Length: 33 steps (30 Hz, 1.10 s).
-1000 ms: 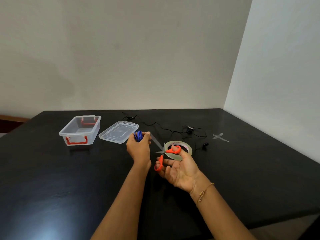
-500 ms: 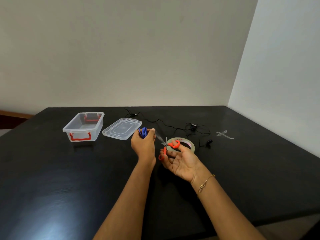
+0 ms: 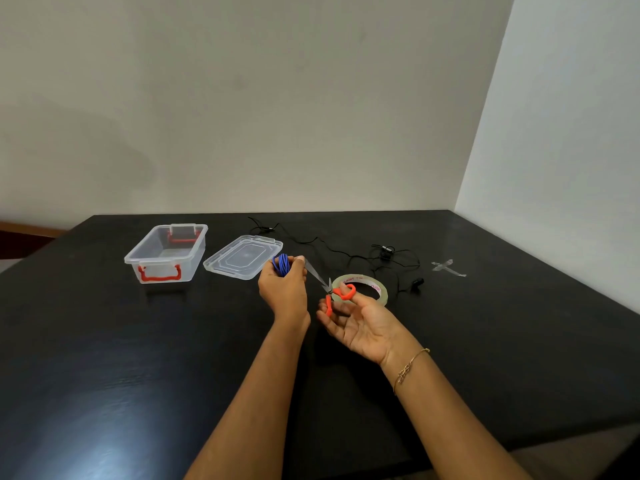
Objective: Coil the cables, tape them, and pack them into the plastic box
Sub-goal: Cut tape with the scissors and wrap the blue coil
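Cables were the business on the black worktop (image 3: 104,375), which carried everything. Largest of the things, the clear plastic box (image 3: 166,252) with red latches stood open and upright, well to the left of the left hand and farther from the person. Its clear lid (image 3: 243,257) lay flat just beside the box, between it and the left hand, apart from the box. A roll of clear tape (image 3: 360,285) lay flat just beyond the right hand. A thin black cable (image 3: 349,256) sprawled loose and uncoiled beyond both hands, running from behind the lid across to the right of the tape roll, near it; whether it touched the roll could not be told.

The left hand (image 3: 283,289) was raised above the worktop with its fingers curled round a small blue cable coil (image 3: 281,264). The right hand (image 3: 360,322), palm up and wearing a thin bracelet (image 3: 408,367) at the wrist, held orange-handled scissors (image 3: 337,294), thumb through one loop. A strip of clear tape (image 3: 315,271) ran taut from the coil down to the scissor blades. Farther to the right of the right hand, two short tape scraps (image 3: 447,267) lay crossed on the worktop.
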Each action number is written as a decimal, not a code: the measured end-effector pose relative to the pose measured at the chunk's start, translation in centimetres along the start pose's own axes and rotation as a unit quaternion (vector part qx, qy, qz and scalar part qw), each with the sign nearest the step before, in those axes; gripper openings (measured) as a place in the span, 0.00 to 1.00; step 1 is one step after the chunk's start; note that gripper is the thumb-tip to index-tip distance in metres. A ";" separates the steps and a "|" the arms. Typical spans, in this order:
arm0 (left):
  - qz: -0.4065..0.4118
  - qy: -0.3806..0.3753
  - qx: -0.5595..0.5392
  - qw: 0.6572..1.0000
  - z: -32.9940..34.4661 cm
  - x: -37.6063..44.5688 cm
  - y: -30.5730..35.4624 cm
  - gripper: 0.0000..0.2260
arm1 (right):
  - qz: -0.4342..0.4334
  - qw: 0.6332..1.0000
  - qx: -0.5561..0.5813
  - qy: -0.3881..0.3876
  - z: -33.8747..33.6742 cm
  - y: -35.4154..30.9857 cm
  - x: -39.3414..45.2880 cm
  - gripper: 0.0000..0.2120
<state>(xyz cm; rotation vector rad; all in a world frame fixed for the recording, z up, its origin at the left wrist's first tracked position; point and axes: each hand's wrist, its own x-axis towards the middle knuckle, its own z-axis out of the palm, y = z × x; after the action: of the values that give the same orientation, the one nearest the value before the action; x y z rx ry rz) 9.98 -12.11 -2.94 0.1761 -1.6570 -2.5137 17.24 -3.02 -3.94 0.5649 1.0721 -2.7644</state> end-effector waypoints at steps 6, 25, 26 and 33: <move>0.001 0.005 0.001 1.000 0.0 0.0 -0.1 0.05 | -0.003 1.000 -0.013 0.021 0.2 0.1 0.1 0.11; -0.006 0.046 -0.038 0.998 -0.2 0.4 0.4 0.05 | -0.104 0.977 -0.189 0.009 0.0 -0.5 -1.5 0.11; -0.001 0.049 -0.039 0.998 -0.2 0.3 0.5 0.05 | -0.136 0.967 -0.217 0.014 -0.2 -0.7 -1.7 0.08; 0.001 0.065 -0.050 0.997 -0.6 0.5 0.7 0.05 | -0.326 0.697 -0.544 0.334 -3.8 -3.1 -1.0 0.05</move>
<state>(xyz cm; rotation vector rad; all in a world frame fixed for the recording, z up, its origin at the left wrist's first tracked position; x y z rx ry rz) 9.62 -13.02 -2.55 0.3200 -1.4786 -2.5182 18.54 1.83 -4.15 1.1007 3.1698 -1.5431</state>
